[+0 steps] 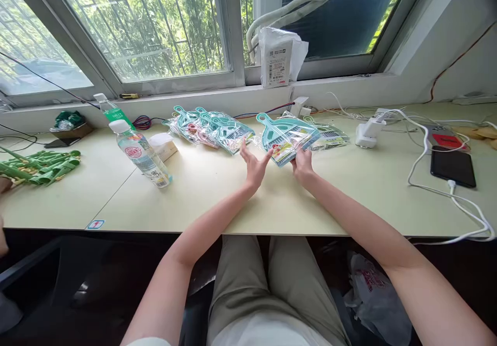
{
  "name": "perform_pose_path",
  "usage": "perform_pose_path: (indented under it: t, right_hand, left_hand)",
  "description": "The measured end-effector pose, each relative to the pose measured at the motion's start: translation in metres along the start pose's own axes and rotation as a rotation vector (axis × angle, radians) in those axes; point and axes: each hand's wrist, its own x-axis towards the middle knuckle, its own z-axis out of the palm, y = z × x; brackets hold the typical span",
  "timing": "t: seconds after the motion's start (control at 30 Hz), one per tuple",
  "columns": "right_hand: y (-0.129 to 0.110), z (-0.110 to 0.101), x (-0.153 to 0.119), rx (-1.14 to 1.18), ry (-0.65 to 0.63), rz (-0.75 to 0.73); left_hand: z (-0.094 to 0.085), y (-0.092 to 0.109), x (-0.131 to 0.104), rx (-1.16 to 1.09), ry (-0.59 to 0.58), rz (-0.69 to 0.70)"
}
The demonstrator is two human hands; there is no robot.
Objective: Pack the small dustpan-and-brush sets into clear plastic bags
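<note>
Several wrapped packs with teal plastic handles lie on the pale table. My right hand grips the lower edge of one wrapped teal pack, which is tilted up toward me. Beside that pack's left corner is my left hand, its fingers spread and the palm turned toward the pack. To the left rests a pile of similar wrapped packs, just beyond my left fingertips. Another wrapped pack lies flat behind and to the right of the held one.
Two plastic bottles, the nearer one leaning, are at the left by a small white box. Green bundled pieces lie far left. A white charger, cables and a black phone are at the right. Part of another person shows at the left edge.
</note>
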Motion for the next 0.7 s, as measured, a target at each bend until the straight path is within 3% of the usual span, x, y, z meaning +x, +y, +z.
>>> perform_pose_path:
  t: [0.07,0.13,0.23,0.4,0.47,0.53,0.63,0.7]
  right_hand:
    - [0.001,0.001,-0.001,-0.006,-0.034,-0.029]
    - [0.002,0.001,-0.003,-0.010,-0.076,-0.064]
    - [-0.002,0.002,-0.006,-0.038,-0.140,-0.056]
    - [-0.022,-0.002,0.007,-0.266,-0.382,0.252]
    - [-0.030,-0.008,0.016,-0.429,-0.468,0.276]
    - [-0.038,-0.017,0.024,-0.630,-0.471,0.078]
    - [-0.044,-0.032,0.033,-0.922,-0.439,-0.562]
    - [-0.044,-0.039,0.038,-1.078,-0.500,-0.920]
  left_hand:
    - [0.002,-0.004,0.004,-0.282,-0.228,-0.205]
    - [0.005,-0.007,0.007,-0.437,-0.357,-0.303]
    - [0.005,-0.009,0.009,-0.449,-0.309,-0.324]
    - [-0.006,-0.010,0.020,-0.338,-0.189,-0.311]
    - [-0.012,-0.010,0.029,-0.332,-0.149,-0.304]
    - [-0.020,-0.010,0.039,-0.367,-0.114,-0.318]
    - [-0.037,-0.011,0.054,-0.468,-0.115,-0.377]
    - [-0.048,-0.014,0.063,-0.507,-0.147,-0.409]
